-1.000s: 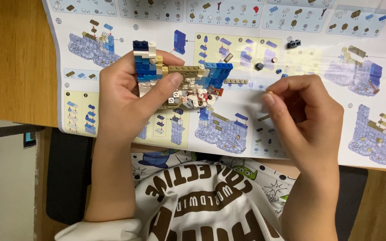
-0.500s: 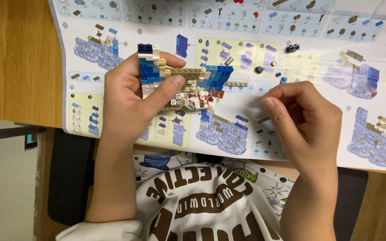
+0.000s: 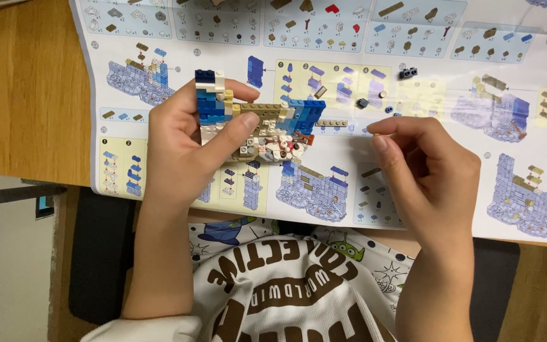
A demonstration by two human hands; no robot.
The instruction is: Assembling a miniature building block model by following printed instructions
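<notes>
Half-built brick model [image 3: 264, 123], blue, white and tan, sat in centre of frame, a bit above middle, held over the instruction sheet [image 3: 451, 95]. Left hand [image 3: 182, 149] gripped it from the left side, thumb pressed across the front, fingers wrapped behind the blue and white stack. A tan strip of the model stuck out to the right toward the other hand. Right hand [image 3: 432, 171] was right of centre, fingers curled in, thumb and forefinger pinched together near a tiny piece at the tips; too small to tell what it was. Hands were apart, not touching. Sheet was spread across the upper half of frame, printed with building steps and part pictures. A few small loose pieces [image 3: 381, 101] lay on the sheet just above the right hand, one dark brick [image 3: 408, 73] further up. Wooden table [image 3: 20, 82] showed at upper left. Printed shirt [image 3: 286, 285] filled bottom centre
</notes>
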